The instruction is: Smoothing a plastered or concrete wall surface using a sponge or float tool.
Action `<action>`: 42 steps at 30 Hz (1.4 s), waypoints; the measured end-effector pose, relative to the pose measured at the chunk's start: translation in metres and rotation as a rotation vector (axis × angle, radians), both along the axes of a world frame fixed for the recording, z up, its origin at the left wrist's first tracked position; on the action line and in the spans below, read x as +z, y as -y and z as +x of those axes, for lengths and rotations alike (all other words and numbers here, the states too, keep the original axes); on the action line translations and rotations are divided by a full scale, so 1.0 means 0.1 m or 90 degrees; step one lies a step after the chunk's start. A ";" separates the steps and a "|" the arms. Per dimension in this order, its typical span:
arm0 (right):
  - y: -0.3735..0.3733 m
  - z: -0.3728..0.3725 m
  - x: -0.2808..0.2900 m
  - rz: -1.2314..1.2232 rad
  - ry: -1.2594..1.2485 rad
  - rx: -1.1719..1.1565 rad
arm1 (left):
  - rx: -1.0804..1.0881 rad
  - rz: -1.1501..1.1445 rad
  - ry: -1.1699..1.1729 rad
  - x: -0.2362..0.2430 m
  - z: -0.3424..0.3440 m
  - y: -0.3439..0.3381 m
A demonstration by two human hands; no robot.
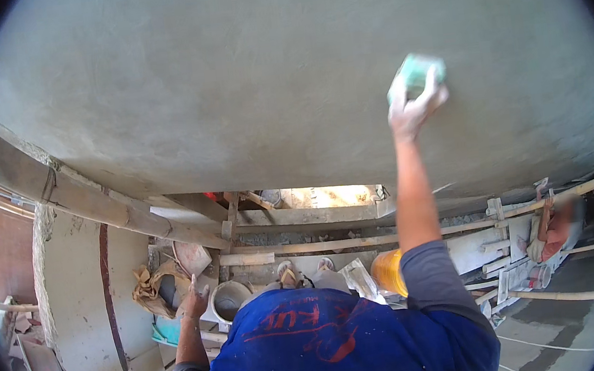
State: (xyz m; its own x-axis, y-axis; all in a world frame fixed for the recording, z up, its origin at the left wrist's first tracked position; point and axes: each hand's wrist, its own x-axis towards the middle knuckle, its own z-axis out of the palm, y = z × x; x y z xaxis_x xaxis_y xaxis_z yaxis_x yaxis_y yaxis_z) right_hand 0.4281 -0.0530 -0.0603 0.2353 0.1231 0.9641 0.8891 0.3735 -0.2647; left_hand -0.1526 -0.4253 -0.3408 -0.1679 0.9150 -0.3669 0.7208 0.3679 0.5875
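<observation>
Pale green block, soft w/ motion blur, sits in the R hand, its fingers clamped round the sides; hand looks dusted whitish. Block is right of ctr, over the smooth grey wall, which fills most of the far area; looks up against it, tho exact contact can't be told thru the blur. R arm is stretched out, grey sleeve at the elbow.

L hand is low on the left, nearest a squarish pinkish board w/ a pale edge, just past the fingertips; can't tell if these fingers grip it or stand apart.

Just right of L hand: grey bucket, open top. Left of it: crumpled brown sack, w/ a teal item nearer, partly hidden. Feet in sandals show btwn bucket & yellow container, which is next to the R sleeve. Blue shirt takes up the near ctr.

Bamboo pole runs crosswise beyond the feet; thicker pole slants down on the left. Far right, a co-worker in a reddish top, blurred, nr planks & a small pail.
</observation>
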 end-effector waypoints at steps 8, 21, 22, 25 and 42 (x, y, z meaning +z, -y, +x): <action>0.07 1.38 -0.45 0.022 -0.384 0.072 | -0.063 0.074 0.001 0.25 0.02 -0.24; 0.16 0.72 -0.81 -0.060 -0.527 -0.007 | -0.152 0.073 -0.003 0.38 0.25 -0.83; 0.11 0.58 -0.52 -0.021 -0.546 0.085 | -0.162 0.039 0.010 0.39 0.24 -0.80; 0.03 -0.18 -0.58 -0.068 -0.211 -0.107 | -0.179 -0.012 0.024 0.41 0.28 -0.83; 0.17 0.59 -0.61 -0.066 -0.617 0.183 | -0.148 0.094 -0.030 0.19 -0.07 -0.33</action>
State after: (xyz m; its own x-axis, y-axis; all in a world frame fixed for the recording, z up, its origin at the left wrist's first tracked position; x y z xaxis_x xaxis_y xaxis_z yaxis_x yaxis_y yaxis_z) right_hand 0.4873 -0.0699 -0.1216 0.8584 0.3696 0.3557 0.1551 0.4740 -0.8668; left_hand -0.1592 -0.3928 -0.3214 0.0383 0.9738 -0.2241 0.8035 0.1033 0.5862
